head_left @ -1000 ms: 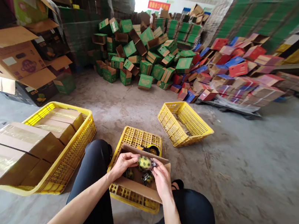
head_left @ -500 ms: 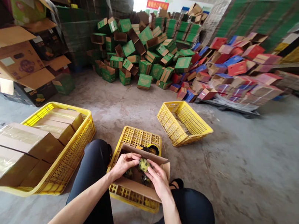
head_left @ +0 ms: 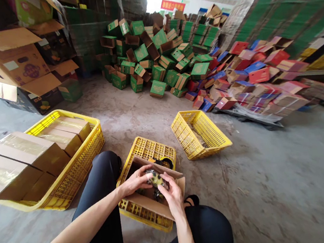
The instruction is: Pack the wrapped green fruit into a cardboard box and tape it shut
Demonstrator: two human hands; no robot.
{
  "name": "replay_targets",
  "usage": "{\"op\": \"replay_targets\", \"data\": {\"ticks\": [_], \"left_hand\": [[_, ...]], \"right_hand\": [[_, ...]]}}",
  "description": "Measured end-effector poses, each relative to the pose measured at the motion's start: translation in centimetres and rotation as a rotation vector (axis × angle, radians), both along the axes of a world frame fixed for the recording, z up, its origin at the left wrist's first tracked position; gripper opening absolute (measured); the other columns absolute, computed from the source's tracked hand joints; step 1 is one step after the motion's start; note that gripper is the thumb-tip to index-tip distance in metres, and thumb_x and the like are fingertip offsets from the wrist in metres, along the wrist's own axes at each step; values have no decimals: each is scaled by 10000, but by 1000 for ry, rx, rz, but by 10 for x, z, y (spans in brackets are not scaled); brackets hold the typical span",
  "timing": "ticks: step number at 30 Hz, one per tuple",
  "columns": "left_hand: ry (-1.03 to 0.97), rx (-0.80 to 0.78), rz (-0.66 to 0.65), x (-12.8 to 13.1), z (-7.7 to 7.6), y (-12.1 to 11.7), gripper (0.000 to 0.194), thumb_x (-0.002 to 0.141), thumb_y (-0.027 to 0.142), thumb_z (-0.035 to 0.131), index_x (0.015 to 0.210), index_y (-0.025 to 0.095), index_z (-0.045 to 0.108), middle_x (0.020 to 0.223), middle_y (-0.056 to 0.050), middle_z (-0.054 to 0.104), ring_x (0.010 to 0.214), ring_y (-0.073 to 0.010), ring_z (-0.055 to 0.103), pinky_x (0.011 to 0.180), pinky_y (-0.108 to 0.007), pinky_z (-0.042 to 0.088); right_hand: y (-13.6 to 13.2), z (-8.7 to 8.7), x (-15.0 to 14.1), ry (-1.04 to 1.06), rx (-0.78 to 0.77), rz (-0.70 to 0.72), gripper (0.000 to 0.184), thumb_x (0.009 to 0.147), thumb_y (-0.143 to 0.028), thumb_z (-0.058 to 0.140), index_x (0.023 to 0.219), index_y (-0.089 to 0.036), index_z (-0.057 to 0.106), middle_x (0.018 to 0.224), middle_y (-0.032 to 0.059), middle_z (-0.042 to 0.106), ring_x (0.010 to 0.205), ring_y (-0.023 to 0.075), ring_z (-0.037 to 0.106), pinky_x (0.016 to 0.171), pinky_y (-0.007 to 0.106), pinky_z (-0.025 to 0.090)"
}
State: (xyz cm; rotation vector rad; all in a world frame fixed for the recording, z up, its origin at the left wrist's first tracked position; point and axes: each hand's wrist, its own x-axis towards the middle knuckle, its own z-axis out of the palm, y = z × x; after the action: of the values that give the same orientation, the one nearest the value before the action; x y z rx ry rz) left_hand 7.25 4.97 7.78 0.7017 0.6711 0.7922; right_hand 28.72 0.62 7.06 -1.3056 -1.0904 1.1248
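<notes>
A roundish yellow-green thing with dark spots is held between my two hands, above an open cardboard box; its kind cannot be made out. My left hand grips it from the left with thumb and fingers. From the right, my right hand closes fingers and thumb on it. Other dark greenish items lie inside the box, mostly hidden by my hands. The box rests on an overturned yellow plastic crate between my knees. A black and yellow tape dispenser sits at the box's far side.
On the left, a large yellow crate holds several taped cardboard boxes. A smaller yellow crate stands on the concrete floor ahead to the right. Farther back lie piles of green boxes and red and blue boxes.
The spotted thing has been turned in my hands and now shows a darker, shinier side. Both hands stay over the box, their fingers slightly shifted.
</notes>
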Motion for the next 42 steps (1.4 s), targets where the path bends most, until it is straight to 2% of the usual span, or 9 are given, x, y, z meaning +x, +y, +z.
{"op": "replay_targets", "data": {"ticks": [4,7,9,13,18,26,32,36,42], "left_hand": [[35,26,0,0,-5,1,706,726,422,969,1330,205,674,1229,-132,710,1108,-284,724,946,-446,606],[20,35,25,0,-7,3,738,724,411,971,1360,227,644,1200,-111,718,1066,-259,732,931,-429,604],[13,42,39,-1,-6,3,772,729,407,969,1395,239,617,1204,-109,724,1063,-255,731,925,-416,599],[12,60,30,-1,-3,3,746,747,404,958,1392,228,627,1282,-137,716,1072,-262,729,883,-377,591],[14,65,15,-1,-5,4,668,742,399,958,1324,214,686,1319,-136,715,1082,-249,725,850,-317,572],[-11,91,37,1,-6,5,544,720,410,971,1159,190,737,1240,-112,745,982,-211,722,849,-302,550],[82,160,11,2,-4,3,678,719,450,963,1310,218,725,1353,-135,700,1173,-286,680,927,-347,536],[131,134,-18,2,-7,3,654,753,513,927,1286,174,754,1214,-134,760,1054,-275,726,915,-368,549],[121,82,53,1,-9,5,643,749,550,919,1219,131,786,1081,-139,795,926,-245,753,854,-341,574]], "right_hand": [[-3,8,0,-86,59,96,417,787,-407,875,1185,-301,810,1512,76,623,1526,344,427,1263,518,369],[-3,8,-1,19,-13,89,696,761,-404,910,1413,-345,675,1650,38,489,1562,318,383,1273,506,359],[-3,7,-3,110,-80,18,836,744,-443,923,1503,-354,585,1661,47,476,1542,319,424,1261,506,376],[-3,7,-6,285,-170,-26,831,810,-502,860,1551,-357,515,1560,97,596,1428,333,568,1141,520,506],[-3,9,-3,442,-241,-100,656,745,-467,887,1350,-311,690,1277,110,775,1263,339,691,1006,489,596],[-1,-1,-2,325,-253,-161,394,685,-536,919,922,-253,781,962,37,795,907,250,747,754,354,623],[-1,1,-3,260,-195,-132,379,715,-557,910,895,-245,793,982,55,814,915,248,743,804,352,597],[-2,3,-4,278,-204,-100,396,707,-551,920,921,-240,802,1006,66,818,950,261,749,844,370,597],[-3,8,-5,325,-186,-102,553,684,-457,947,1185,-294,777,1121,54,776,1058,261,722,877,368,602]]}}
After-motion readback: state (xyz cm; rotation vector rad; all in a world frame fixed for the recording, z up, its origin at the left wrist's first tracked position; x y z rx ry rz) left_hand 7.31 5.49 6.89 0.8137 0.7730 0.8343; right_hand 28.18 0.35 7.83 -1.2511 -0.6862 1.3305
